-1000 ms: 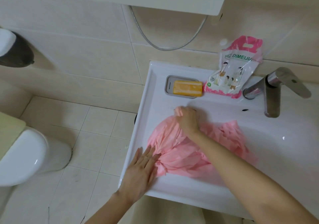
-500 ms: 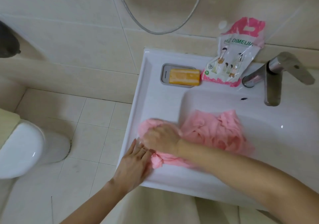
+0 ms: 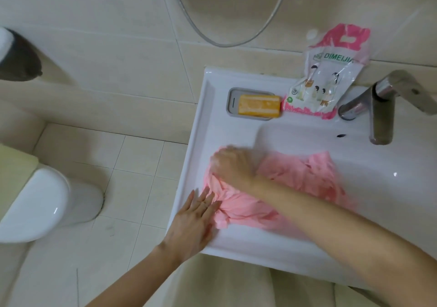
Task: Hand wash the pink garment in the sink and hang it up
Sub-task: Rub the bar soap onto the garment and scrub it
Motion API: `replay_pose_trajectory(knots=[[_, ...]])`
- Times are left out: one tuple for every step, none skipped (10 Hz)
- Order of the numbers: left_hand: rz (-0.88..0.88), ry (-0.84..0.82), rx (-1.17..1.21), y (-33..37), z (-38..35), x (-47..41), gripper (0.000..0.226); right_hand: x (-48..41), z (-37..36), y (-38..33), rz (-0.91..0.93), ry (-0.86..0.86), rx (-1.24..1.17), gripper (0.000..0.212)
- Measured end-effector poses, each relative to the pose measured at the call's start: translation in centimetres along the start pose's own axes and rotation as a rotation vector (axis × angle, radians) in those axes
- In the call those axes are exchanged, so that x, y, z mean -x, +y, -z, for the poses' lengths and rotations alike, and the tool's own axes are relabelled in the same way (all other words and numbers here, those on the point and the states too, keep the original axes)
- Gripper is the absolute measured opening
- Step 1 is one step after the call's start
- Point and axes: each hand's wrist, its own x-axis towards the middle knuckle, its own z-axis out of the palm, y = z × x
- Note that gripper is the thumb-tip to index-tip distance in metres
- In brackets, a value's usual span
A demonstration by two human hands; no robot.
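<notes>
The pink garment [image 3: 305, 181] lies crumpled across the left rim and basin of the white sink [image 3: 236, 247]. My left hand [image 3: 194, 219] lies flat with straight fingers on the sink's left front rim, its fingertips pressing the garment's edge. My right hand [image 3: 233, 164], blurred by motion, is curled over a bunched part of the garment on the left rim, rubbing it against the sink. My right forearm crosses over the cloth from the lower right.
An orange soap bar [image 3: 259, 105] sits in a grey dish at the sink's back left. A pink and white plastic packet [image 3: 326, 82] leans beside the steel faucet [image 3: 380, 110]. A toilet [image 3: 45, 202] stands on the tiled floor at left. A hose loops on the wall.
My right hand slid from the middle of the garment to the left rim, dragging cloth with it. My left hand stayed flat at the garment's edge. The view shifted slightly.
</notes>
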Motion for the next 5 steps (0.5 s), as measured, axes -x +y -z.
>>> replay_pose_trajectory(knots=[[-0.029, 0.009, -0.017, -0.1, -0.2, 0.2, 0.051, 1.4, -4.9, 3.9, -0.138, -0.264, -0.040, 0.020], [-0.038, 0.028, -0.038, -0.3, -0.2, 0.2, 0.055, -0.8, -2.7, 6.7, -0.360, -0.137, -0.030, 0.026], [-0.042, 0.022, 0.014, -0.4, -0.4, 0.1, 0.050, 2.3, -4.0, 0.6, -0.206, -0.364, -0.108, 0.025], [-0.047, 0.028, 0.011, -0.6, -0.5, 0.4, 0.050, 2.2, -3.3, 2.5, -0.299, -0.382, -0.253, 0.032], [-0.038, 0.012, -0.021, -0.5, -0.1, 0.3, 0.059, -0.5, -1.0, 7.8, -0.531, -0.271, 0.122, 0.039]])
